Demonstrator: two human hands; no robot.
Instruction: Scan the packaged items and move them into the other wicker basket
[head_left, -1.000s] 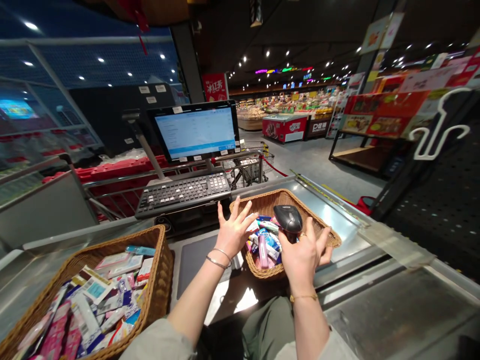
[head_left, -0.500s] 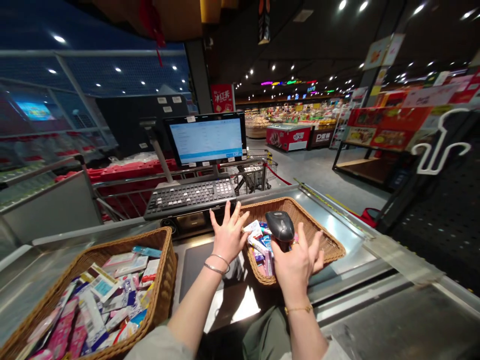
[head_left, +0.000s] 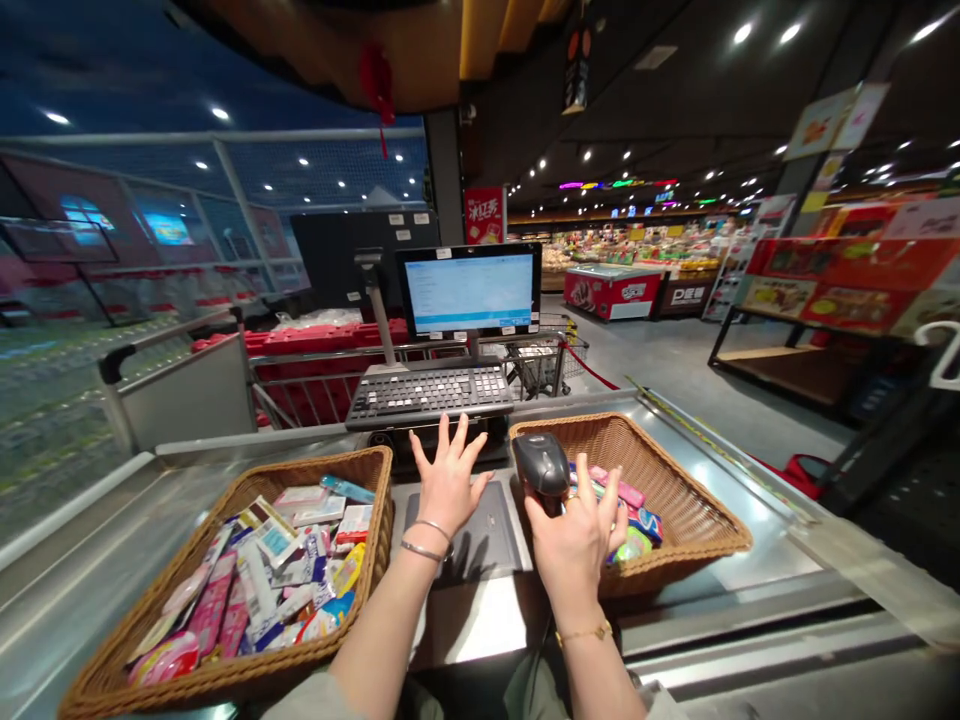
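Note:
My right hand (head_left: pixel 576 530) grips a black handheld barcode scanner (head_left: pixel 541 463) by its handle, which is mostly hidden behind the thumb. The other fingers of that hand spread outward. Behind it stands a wicker basket (head_left: pixel 697 492) with several small colourful packets (head_left: pixel 637 520) inside, partly covered by the hand. My left hand (head_left: pixel 448 485) is empty, fingers spread, over a flat grey panel (head_left: pixel 487 530) just in front of the keyboard (head_left: pixel 431 392). At left a second wicker basket (head_left: pixel 381 505) holds many small packages (head_left: pixel 262 570), boxes and tubes jumbled together.
A monitor (head_left: pixel 471 292) with a lit screen rises behind the keyboard. Metal counter surfaces (head_left: pixel 52 610) run along both sides. Beyond are a metal railing, red carts or bins (head_left: pixel 322 345), a shopping cart, and store shelving (head_left: pixel 810 340) at right.
My view has swung left, so the scene sits further right. My left hand has shifted left, away from the right basket. The scanner stays in my right hand, now nearer the basket's left side.

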